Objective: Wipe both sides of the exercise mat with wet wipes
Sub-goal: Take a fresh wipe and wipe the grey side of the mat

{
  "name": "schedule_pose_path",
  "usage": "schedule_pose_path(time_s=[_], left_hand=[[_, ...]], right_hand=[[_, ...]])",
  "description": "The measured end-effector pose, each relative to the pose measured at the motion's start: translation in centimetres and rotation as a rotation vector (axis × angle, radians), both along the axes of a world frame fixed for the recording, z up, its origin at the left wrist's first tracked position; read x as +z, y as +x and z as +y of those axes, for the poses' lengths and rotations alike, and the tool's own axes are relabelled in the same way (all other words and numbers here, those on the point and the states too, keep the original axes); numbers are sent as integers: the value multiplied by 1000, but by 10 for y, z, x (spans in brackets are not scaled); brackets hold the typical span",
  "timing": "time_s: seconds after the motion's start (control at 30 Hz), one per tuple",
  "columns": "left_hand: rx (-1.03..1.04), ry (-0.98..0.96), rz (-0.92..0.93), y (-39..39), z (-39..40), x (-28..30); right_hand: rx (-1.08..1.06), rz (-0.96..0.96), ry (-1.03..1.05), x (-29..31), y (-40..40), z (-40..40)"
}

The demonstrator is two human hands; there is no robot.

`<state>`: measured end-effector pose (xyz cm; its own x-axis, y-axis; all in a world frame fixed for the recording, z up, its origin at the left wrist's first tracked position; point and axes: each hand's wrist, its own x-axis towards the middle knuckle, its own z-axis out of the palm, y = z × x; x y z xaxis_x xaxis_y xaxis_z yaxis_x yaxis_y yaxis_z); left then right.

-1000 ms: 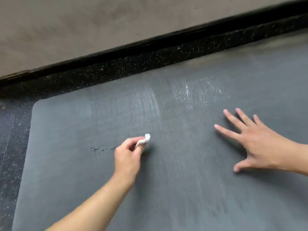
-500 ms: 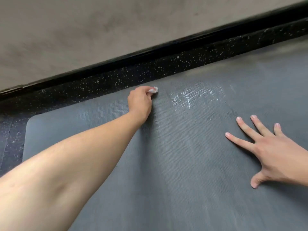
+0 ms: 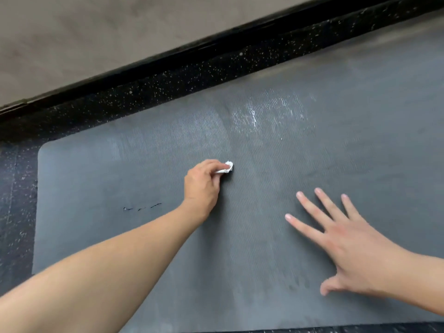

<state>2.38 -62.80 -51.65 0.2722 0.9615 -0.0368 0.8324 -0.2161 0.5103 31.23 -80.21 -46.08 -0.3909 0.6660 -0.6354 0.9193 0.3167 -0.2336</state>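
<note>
Mat (image 3: 240, 272) of grey, finely ribbed material is laid flat on a dark speckled floor (image 3: 168, 85), its rounded far-left corner seen at the left and its long far edge running parallel to a black skirting strip (image 3: 192, 48) below a brownish wall (image 3: 96, 32). A shiny wet patch (image 3: 269, 114) is seen on the mat near that far edge, and three short dark marks (image 3: 141, 207) are seen in a row further left. A small crumpled white wet wipe (image 3: 225, 167) is pinched between the thumb and curled fingers of the left hand (image 3: 203, 186) and is pressed against the mat near its middle, just below the wet patch. The left forearm is stretched across the mat from the lower left. The right hand (image 3: 355, 251) is laid flat, palm down, on the mat to the right, with fingers spread wide and nothing held in it; it is kept well apart from the wipe.
</note>
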Motion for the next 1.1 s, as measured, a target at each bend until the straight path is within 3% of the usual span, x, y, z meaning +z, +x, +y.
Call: schedule_pose_path(time_s=[0.1, 0.3, 0.4, 0.6, 0.83, 1.0, 1.1], left_hand=[[-56, -5, -14, -4, -37, -1], [-427, -167, -34, -40, -175, 10], [-385, -219, -43, -43, -185, 8], [-106, -169, -88, -35, -181, 13], [-540, -265, -97, -55, -271, 5], [-458, -262, -167, -52, -268, 5], [-213, -237, -258, -36, -205, 16]], right_hand=[[15, 65, 76, -25, -15, -22], [13, 70, 145, -45, -25, -26], [6, 82, 168, -49, -25, -28], [133, 182, 237, -45, -17, -56], [165, 160, 216, -50, -20, -91], [146, 231, 251, -45, -15, -82], [4, 238, 413, -41, 7, -36]])
